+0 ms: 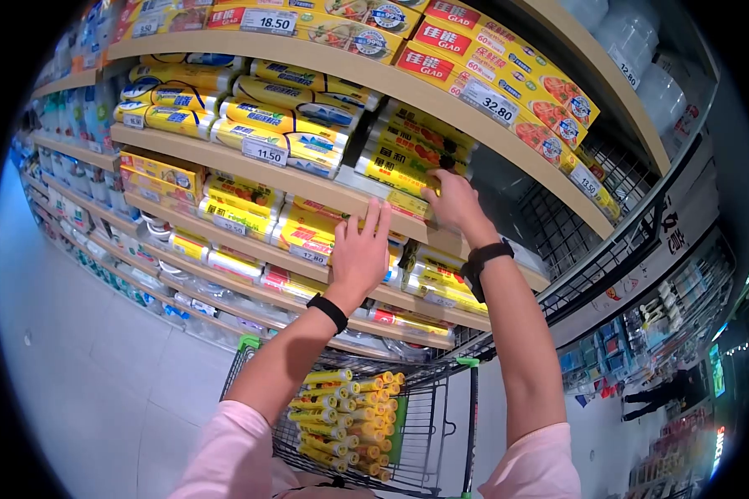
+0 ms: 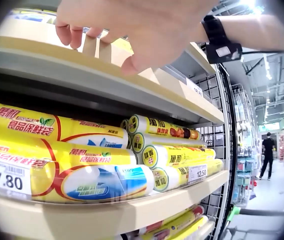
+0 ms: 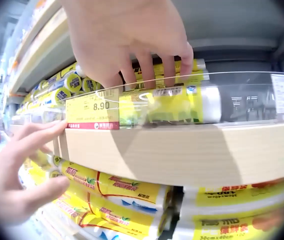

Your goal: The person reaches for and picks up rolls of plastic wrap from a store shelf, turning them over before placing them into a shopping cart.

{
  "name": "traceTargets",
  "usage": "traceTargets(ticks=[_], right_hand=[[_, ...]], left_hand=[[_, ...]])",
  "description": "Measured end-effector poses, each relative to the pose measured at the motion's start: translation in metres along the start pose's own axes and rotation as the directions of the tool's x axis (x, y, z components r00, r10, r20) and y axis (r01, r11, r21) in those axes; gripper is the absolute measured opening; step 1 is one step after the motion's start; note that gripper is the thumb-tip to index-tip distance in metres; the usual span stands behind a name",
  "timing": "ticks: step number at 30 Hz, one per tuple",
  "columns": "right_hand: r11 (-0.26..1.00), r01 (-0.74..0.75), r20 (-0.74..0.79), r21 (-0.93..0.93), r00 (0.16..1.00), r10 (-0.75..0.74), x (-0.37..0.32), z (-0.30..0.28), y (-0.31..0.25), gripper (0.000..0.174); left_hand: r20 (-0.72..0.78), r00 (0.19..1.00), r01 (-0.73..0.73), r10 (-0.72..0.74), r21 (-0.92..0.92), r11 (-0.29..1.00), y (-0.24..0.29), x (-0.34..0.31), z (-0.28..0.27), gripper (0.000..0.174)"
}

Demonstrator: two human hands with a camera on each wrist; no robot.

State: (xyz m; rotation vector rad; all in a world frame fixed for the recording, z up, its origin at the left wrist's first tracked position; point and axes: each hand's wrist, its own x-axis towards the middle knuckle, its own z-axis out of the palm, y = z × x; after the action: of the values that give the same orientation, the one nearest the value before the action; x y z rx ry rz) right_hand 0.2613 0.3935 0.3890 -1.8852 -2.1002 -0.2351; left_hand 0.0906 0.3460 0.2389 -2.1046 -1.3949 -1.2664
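While you are facing the shelf (image 1: pixel 191 150): both hands are reaching up to its front edge.
Right hand (image 1: pixel 453 204): fingers (image 3: pixel 154 65) are lying side by side, curling over the clear rail (image 3: pixel 242 100) onto a yellow pack (image 3: pixel 177 107).
Pack: it is lying on this shelf behind the rail, just right of the 8.90 tag (image 3: pixel 93 107).
Left hand (image 1: pixel 359 254): fingers are straight and a little spread, tips touching the shelf edge beside the tag.
Cart (image 1: pixel 466 399): it is standing under your arms, carrying yellow rolls (image 1: pixel 345 420).
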Motion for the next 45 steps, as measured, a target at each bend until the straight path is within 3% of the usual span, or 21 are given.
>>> traceTargets(ticks=[5,8,9,12,15,18,21,24,27,30,31,34,39,42,45], right_hand=[[1.0,0.018,0.207,-0.001,0.978,-0.018,0.038,0.0,0.004,0.075],[0.99,0.137,0.149,-0.011,0.98,-0.134,0.054,0.023,0.021,0.086],[0.973,0.228,0.003,0.019,0.974,-0.228,0.049,0.027,0.02,0.088],[0.974,0.217,0.064,-0.06,0.975,-0.213,0.047,0.02,0.016,0.084],[0.997,0.057,0.245,-0.051,0.969,-0.043,0.038,0.0,-0.001,0.079],[0.997,-0.024,0.156,-0.07,0.987,0.035,0.018,-0.015,-0.016,0.071],[0.999,0.029,-0.102,-0.032,0.994,-0.032,-0.002,-0.013,-0.012,0.063],[0.964,0.249,-0.284,0.095,0.935,-0.214,-0.029,-0.021,-0.012,0.057],[0.928,0.342,-0.383,0.15,0.885,-0.264,-0.058,-0.028,-0.009,0.058],[0.909,0.373,-0.471,0.189,0.846,-0.249,-0.103,-0.039,-0.012,0.057],[0.91,0.359,-0.475,0.208,0.85,-0.227,-0.12,-0.042,-0.013,0.057],[0.86,0.354,-0.479,0.367,0.865,-0.151,-0.167,-0.044,-0.011,0.06],[0.818,0.312,-0.495,0.483,0.868,-0.039,-0.248,-0.017,-0.005,0.055],[0.691,0.205,-0.385,0.693,0.916,0.115,-0.292,0.013,-0.001,0.054],[0.673,0.186,-0.385,0.716,0.909,0.159,-0.331,0.032,-0.004,0.055]], left_hand=[[0.041,0.998,0.05,-0.049,-0.026,0.998,0.005,-0.001,-0.001,0.074],[0.047,0.997,0.054,-0.052,-0.023,0.998,0.005,0.002,-0.002,0.075],[0.046,0.998,0.052,-0.051,-0.016,0.999,0.004,0.001,-0.003,0.075],[0.017,0.999,0.03,-0.029,-0.037,0.999,0.002,0.002,-0.008,0.067],[0.042,0.999,0.03,-0.029,-0.023,0.999,0.002,0.002,-0.009,0.069],[0.045,0.999,0.023,-0.023,-0.019,1.0,0.002,0.001,-0.011,0.069],[0.036,0.999,0.028,-0.026,-0.053,0.998,0.001,0.001,-0.013,0.069],[0.034,0.998,0.045,-0.044,-0.028,0.999,0.007,0.004,-0.021,0.067],[0.367,0.924,0.153,-0.108,-0.097,0.983,0.01,0.012,-0.032,0.072],[0.049,0.996,0.082,-0.069,-0.376,0.923,0.02,-0.003,-0.037,0.063],[0.111,0.991,0.118,-0.071,-0.51,0.852,0.03,-0.006,-0.056,0.061],[0.116,0.992,0.117,-0.045,-0.757,0.642,0.056,-0.028,-0.081,0.058],[0.17,0.98,0.198,-0.102,-0.872,0.448,0.107,-0.066,-0.127,0.072],[0.126,0.973,0.203,-0.192,-0.859,0.469,0.134,-0.095,-0.133,0.076],[0.084,0.977,0.176,-0.196,-0.838,0.516,0.154,-0.119,-0.134,0.073]])
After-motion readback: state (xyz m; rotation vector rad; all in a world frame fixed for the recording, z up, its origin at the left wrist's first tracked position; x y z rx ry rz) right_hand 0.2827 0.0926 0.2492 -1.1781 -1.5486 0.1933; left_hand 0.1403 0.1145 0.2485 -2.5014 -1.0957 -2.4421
